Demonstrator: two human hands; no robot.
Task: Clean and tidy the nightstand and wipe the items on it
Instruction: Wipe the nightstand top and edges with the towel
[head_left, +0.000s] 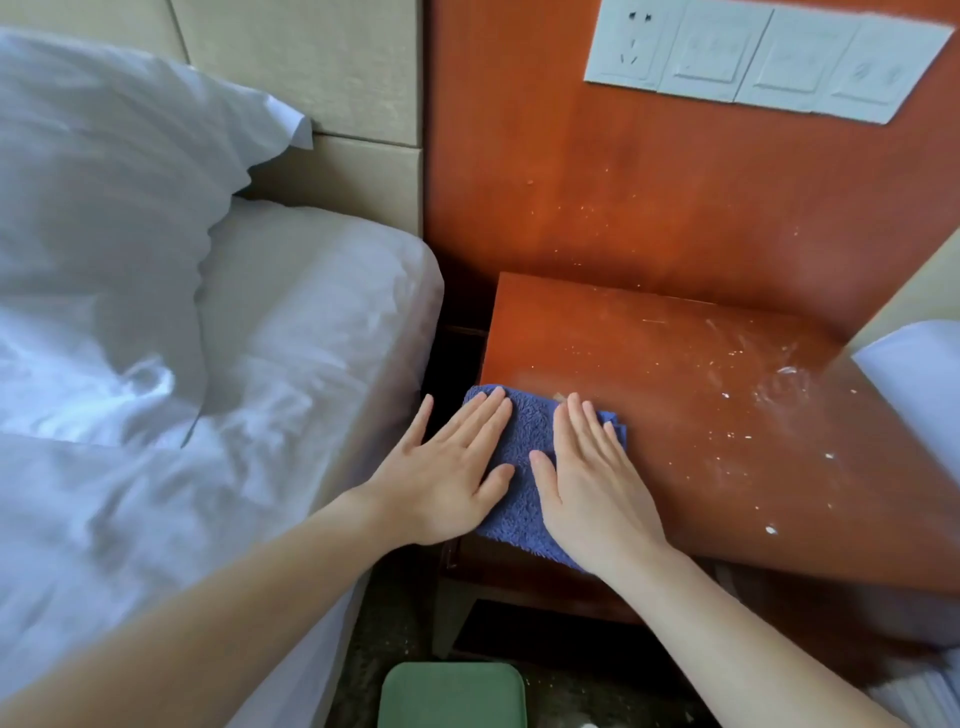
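Note:
A reddish-brown wooden nightstand (701, 395) stands between two beds, its top speckled with white crumbs and smears, mostly on the right half. A folded blue terry cloth (524, 441) lies at the top's near left corner and hangs a little over the front edge. My left hand (447, 473) presses flat on the cloth's left side with straight fingers. My right hand (592, 478) lies flat on its right side, fingers together. No other item shows on the nightstand.
A bed with white bedding (156, 415) and a pillow (104, 182) borders the left. Another white bed edge (919, 384) is at the right. A wooden wall panel (623, 182) with white sockets and switches (763, 57) rises behind. A green bin (452, 696) stands on the floor below.

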